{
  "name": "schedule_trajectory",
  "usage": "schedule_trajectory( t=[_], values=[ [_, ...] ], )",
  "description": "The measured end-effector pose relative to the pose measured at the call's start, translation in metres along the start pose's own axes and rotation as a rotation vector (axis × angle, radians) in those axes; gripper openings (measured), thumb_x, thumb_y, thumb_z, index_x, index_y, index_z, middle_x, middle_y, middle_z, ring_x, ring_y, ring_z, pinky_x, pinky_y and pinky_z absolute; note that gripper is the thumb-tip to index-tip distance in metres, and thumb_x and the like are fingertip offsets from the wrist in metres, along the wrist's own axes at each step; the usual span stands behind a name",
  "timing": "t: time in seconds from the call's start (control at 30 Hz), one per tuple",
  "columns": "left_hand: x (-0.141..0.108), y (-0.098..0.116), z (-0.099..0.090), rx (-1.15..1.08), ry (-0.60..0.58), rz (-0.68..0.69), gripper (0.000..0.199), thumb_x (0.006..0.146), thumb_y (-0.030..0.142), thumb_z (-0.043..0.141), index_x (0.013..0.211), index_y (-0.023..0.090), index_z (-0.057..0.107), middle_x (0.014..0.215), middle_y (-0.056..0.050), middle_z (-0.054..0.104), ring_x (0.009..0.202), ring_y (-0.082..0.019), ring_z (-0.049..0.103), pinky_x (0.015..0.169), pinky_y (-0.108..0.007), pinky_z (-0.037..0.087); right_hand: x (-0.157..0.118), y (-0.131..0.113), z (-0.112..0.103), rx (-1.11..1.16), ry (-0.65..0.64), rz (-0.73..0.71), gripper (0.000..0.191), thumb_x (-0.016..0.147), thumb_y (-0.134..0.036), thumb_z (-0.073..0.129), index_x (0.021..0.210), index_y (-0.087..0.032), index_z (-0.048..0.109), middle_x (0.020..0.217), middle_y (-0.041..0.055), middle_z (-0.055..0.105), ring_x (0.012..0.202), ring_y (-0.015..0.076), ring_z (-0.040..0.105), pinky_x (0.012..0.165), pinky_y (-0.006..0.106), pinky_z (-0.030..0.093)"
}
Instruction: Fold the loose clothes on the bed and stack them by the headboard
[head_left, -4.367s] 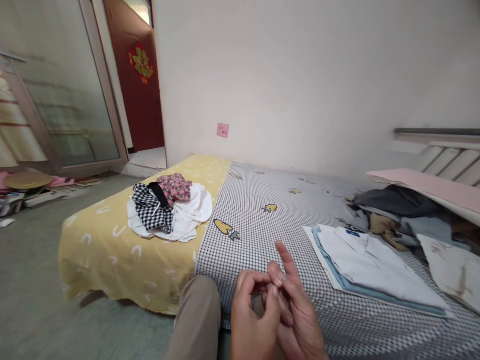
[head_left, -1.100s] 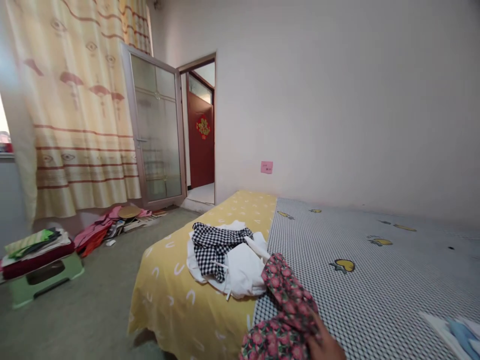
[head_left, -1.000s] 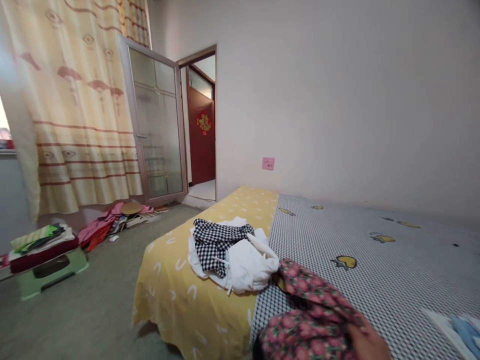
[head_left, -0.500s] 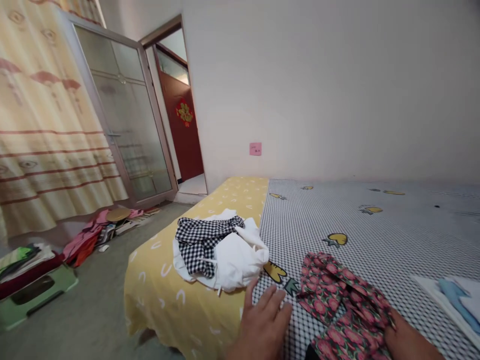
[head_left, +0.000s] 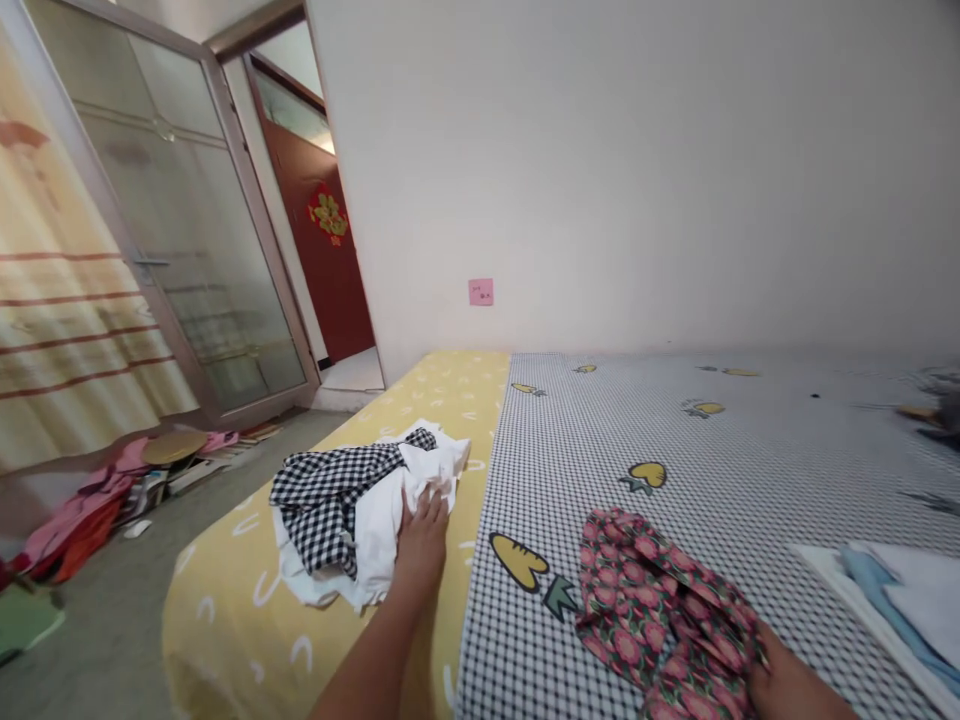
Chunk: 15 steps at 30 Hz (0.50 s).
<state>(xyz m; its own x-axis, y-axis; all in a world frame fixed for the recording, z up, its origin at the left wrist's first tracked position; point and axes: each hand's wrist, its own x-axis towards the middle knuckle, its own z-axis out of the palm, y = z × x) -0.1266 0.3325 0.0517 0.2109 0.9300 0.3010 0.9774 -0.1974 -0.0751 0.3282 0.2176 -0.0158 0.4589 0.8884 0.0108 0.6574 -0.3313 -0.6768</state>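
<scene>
Since the earlier frame, the left hand [head_left: 421,538] had been shifted from the edge of the checked sheet [head_left: 585,450] onto the white garment [head_left: 381,530], and that garment had been pushed leftward, clear of the seam between the two bed covers. The white garment was spread, crumpled, on the yellow cover [head_left: 240,620], with the black-and-white gingham garment [head_left: 319,505] laid over its left part. The fingers of the left hand were extended over the white cloth and slightly parted. The floral garment [head_left: 637,595] was laid loosely bunched on the checked sheet (just beside a printed carrot), well apart from the other two. Its near right end was clamped in the right hand [head_left: 784,672], which was partly cut off by the lower border of the view. Farther right, folded clothes [head_left: 926,610] in white and blue were seen on the same sheet. A pink note [head_left: 481,292] was fixed to the wall [head_left: 615,180] above the bed, and a glazed door [head_left: 210,270] was seen at left.
</scene>
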Motion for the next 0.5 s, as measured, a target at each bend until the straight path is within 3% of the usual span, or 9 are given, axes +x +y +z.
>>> schedule_trajectory(
  t=[0.17,0.23,0.4,0.5],
  values=[
    [-0.016,0.032,-0.005,-0.056,-0.019,-0.064,0.06,0.09,0.002,0.024,0.142,0.01,0.052,0.157,-0.017,0.04,0.151,-0.033,0.023,0.122,-0.065,0.009,-0.026,-0.044,-0.02,-0.138,-0.024,0.056,0.065,0.089,-0.063,0.031,0.137,-0.028,0.058,0.124,0.019,0.07,0.105,0.0436,0.067,0.087,0.057,0.048],
    [-0.03,0.04,-0.007,-0.067,-0.024,-0.074,0.06,0.091,0.004,0.022,0.143,0.011,0.051,0.159,-0.015,0.037,0.151,-0.033,0.024,0.122,-0.065,0.01,-0.029,-0.051,-0.023,-0.137,-0.025,0.06,0.066,0.092,-0.06,0.028,0.142,-0.024,0.053,0.121,0.0213,0.07,0.103,0.044,0.067,0.087,0.058,0.046],
    [-0.066,0.059,-0.018,-0.107,-0.123,-0.13,0.064,0.09,0.003,0.022,0.146,0.016,0.047,0.159,-0.011,0.039,0.152,-0.029,0.024,0.122,-0.063,0.01,-0.028,-0.047,-0.026,-0.016,0.018,0.112,0.06,0.09,-0.037,0.035,0.147,-0.02,0.043,0.103,0.0181,0.073,0.099,0.0374,0.068,0.091,0.057,0.045],
    [-0.089,0.091,-0.023,-0.226,-0.205,-0.146,0.058,0.091,0.01,0.032,0.144,0.023,0.051,0.16,-0.013,0.037,0.149,-0.032,0.03,0.117,-0.066,0.021,-0.029,-0.04,-0.031,0.169,0.037,0.109,0.064,0.086,-0.032,0.04,0.149,-0.02,0.038,0.114,0.0149,0.072,0.107,0.032,0.067,0.097,0.05,0.046]
  ],
)
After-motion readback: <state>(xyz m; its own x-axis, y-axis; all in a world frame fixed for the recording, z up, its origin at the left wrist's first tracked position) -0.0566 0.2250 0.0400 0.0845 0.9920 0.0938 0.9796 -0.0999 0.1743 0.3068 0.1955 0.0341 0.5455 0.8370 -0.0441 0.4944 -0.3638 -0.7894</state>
